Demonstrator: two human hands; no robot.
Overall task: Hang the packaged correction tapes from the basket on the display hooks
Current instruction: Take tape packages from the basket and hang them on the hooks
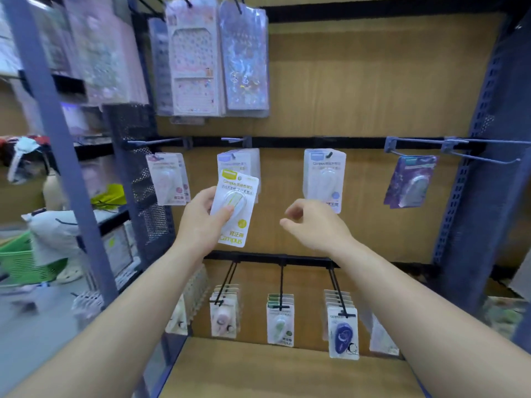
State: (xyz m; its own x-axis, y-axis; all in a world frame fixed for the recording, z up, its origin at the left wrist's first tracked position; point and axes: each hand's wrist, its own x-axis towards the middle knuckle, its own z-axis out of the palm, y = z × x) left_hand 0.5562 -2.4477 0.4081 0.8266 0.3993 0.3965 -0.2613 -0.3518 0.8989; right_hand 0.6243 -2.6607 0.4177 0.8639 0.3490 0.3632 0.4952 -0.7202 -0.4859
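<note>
One packaged correction tape (234, 209) is up for hanging. The left hand (201, 222) grips it along its left edge, with the thumb laid across the clear bubble. It is held upright and slightly tilted in front of the middle rail (287, 142) of the rack, overlapping a row of blue packs (244, 160) already hung near the rail's left end. The grey hook (233, 139) above that row points out over the pack's top edge.

The right hand (311, 224) hovers just beside the pack, apart from it, with its fingers loosely curled on nothing.

The pack looks very light: a thin card backing with a hard plastic bubble in the middle. The card probably flexes easily at the corners, and the glossy face may be a little slippery, while the bubble gives a firm lump to hold.

The best hold is likely low down, on the bubble and lower card. That leaves the yellow slot (228, 174) at the top edge free for the hook, and the free hand could steady the top right corner while the slot is threaded. Bending or tearing the slot seems the main risk.

The green basket (17, 261) sits well apart, beyond the rack's left post.
</note>
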